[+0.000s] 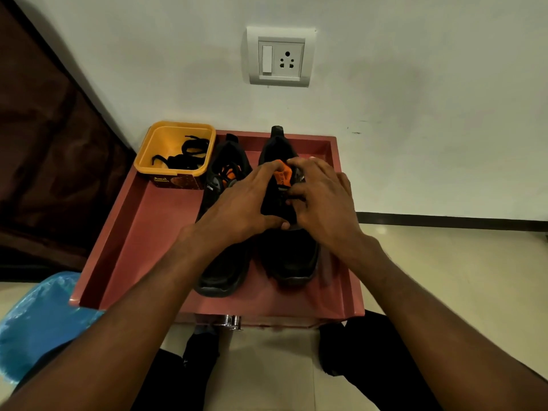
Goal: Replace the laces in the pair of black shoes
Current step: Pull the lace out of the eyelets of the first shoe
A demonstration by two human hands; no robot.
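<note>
Two black shoes stand side by side in a red tray (142,221), toes toward me. The left shoe (222,271) shows orange lining and a black lace at its throat. Both hands rest on the right shoe (292,262). My left hand (243,206) grips its left side, fingers at the orange tongue (280,176). My right hand (323,200) covers its right side, fingertips pinched at the lacing area; whether a lace is between them is hidden. A yellow tub (178,149) at the tray's back left holds loose black laces (185,154).
The tray sits against a white wall with a socket plate (280,56). A dark curtain (44,161) hangs at the left. A blue plastic bag (38,318) lies by the tray's front left corner. My legs are below the tray's front edge on a pale tiled floor.
</note>
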